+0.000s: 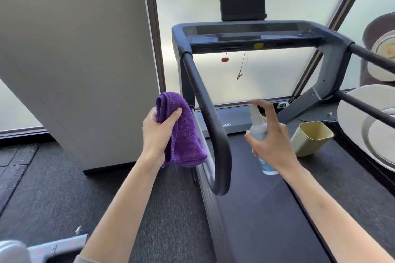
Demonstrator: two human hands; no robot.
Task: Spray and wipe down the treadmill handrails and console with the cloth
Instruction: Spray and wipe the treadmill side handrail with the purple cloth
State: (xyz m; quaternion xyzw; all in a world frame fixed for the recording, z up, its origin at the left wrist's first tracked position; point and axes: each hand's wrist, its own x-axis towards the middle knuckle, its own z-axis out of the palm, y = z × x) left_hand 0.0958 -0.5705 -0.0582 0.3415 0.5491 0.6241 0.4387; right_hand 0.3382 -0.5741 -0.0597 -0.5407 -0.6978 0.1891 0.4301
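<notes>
At frame centre, the left hand (158, 132) grips the purple cloth (183, 134) beside the handrail (210, 117); the right hand (271, 141) clasps the spray bottle (259, 132).

bare forearms, grey sleeve edge (84, 259) at left elbow

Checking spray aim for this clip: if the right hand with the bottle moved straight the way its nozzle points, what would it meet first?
Probably the curved black left handrail. The right hand holds the small white spray bottle with its nozzle facing left toward that rail; depth is unclear from one view.
</notes>
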